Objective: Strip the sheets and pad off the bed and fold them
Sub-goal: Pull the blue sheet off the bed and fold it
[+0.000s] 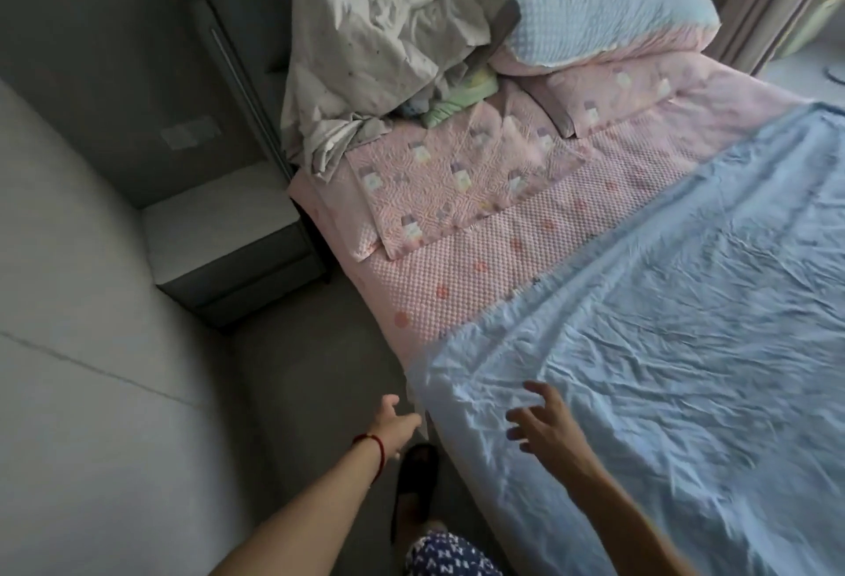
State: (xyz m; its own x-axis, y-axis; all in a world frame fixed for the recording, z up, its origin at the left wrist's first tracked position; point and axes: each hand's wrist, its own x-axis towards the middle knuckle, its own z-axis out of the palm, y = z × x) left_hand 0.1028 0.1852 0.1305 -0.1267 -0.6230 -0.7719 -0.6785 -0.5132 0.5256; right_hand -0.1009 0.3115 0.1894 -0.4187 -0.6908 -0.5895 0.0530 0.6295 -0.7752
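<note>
Lying wrinkled, blue sheet partly covers pink pad.

The blue sheet runs off the right and bottom edges, and the grey bedding heap hides the bed's head corner.

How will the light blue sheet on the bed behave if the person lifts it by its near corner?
The light blue sheet will probably be floppy: it is thin and full of creases, so it should drape and sag. It looks light for its size. It lies loose over the pink pad, so it will likely slide off easily when the hands pull it.
</note>
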